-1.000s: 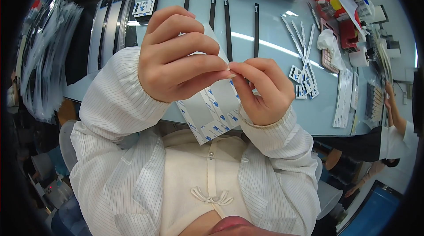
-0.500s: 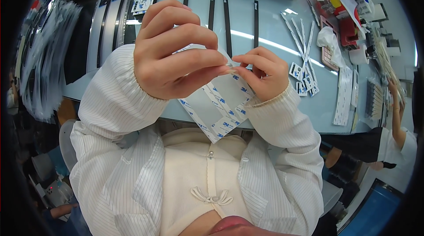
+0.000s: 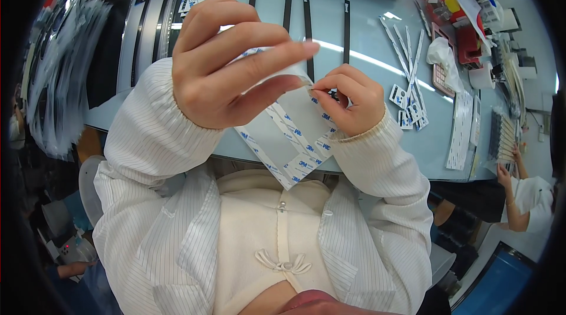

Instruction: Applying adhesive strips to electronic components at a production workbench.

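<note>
Partly behind the fingers, blue-printed sheet

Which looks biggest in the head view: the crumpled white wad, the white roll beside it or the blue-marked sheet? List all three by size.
1. Blue-marked sheet, partly hidden
2. Crumpled white wad
3. White roll

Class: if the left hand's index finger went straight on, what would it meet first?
Likely the rightmost black strip, in view; but the left hand seems raised above the table, so may pass over.
</note>
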Demonstrator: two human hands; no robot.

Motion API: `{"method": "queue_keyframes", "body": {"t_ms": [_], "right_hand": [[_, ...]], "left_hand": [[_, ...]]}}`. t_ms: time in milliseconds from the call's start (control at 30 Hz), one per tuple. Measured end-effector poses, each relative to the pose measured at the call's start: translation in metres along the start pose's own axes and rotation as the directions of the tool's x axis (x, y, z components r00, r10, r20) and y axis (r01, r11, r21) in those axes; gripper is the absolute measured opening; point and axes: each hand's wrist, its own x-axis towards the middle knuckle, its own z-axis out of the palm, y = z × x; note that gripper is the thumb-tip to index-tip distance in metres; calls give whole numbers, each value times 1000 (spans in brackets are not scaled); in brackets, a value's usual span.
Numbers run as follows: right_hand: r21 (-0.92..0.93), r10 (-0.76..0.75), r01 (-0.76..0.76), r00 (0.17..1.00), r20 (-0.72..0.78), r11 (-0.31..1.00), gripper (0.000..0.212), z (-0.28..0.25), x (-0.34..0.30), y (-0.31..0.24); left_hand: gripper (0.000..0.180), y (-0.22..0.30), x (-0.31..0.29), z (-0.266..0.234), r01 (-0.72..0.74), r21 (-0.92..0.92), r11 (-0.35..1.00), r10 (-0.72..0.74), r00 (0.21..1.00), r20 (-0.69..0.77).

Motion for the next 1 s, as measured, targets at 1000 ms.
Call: {"method": "queue_keyframes", "body": {"t_ms": [1000], "right_hand": [[-152,-197,186,979,-59,971,16,-14,4,-65]], "left_hand": [[80,62,-41,15,450,110,886,-385,583,716]]}}
